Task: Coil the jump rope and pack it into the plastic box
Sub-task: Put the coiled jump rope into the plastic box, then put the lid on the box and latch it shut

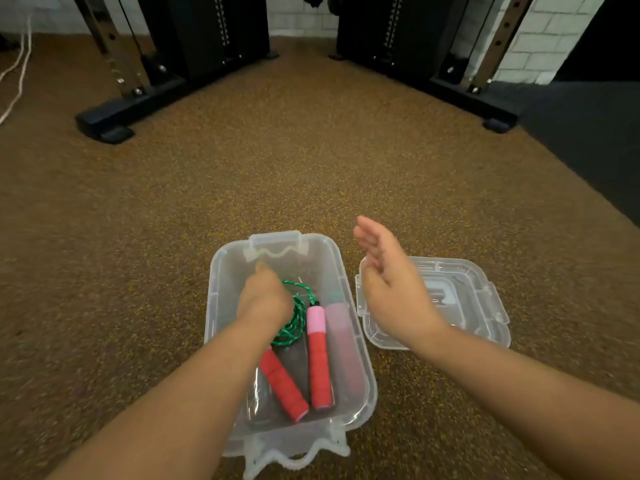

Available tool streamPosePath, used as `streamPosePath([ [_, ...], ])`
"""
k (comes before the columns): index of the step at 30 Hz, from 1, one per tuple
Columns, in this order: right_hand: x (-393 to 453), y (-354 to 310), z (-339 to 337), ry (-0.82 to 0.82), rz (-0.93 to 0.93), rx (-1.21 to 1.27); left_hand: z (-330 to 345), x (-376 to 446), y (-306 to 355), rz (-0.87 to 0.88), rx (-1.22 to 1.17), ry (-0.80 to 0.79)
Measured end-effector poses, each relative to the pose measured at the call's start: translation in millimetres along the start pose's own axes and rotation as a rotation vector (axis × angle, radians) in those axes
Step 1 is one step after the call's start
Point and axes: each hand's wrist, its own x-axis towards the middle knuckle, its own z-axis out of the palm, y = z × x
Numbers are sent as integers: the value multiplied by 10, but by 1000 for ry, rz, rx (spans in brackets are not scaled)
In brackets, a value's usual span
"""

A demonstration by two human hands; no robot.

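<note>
A clear plastic box (pixel 221 271) stands open on the speckled brown floor in front of me. Inside it lie two red handles with pink tips (pixel 318 358) and a coil of green jump rope (pixel 298 317). My left hand (pixel 265 299) reaches down into the box and presses on the rope coil, fingers curled over it and hiding part of it. My right hand (pixel 388 278) hovers beside the box's right rim, fingers straight and apart, holding nothing. The box's clear lid (pixel 478 299) lies on the floor to the right, partly under my right hand.
Black bases of a gym rack stand at the back left (pixel 114 123) and back right (pixel 485 112). A white cord (pixel 17 81) trails along the far left. A dark mat (pixel 595 150) covers the floor at the right. Brown floor stretches between the rack and the box.
</note>
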Motion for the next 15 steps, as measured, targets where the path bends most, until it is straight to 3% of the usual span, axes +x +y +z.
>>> streamPosePath([
  [6,-211,632,-813,78,42,-375,-85,-273,276,144,-61,88],
  [11,-432,1168,-1159,-24,124,-614,1,-560,594,527,-179,191],
  [15,-530,1409,-1336,-124,202,-770,155,-830,934,786,-163,131],
])
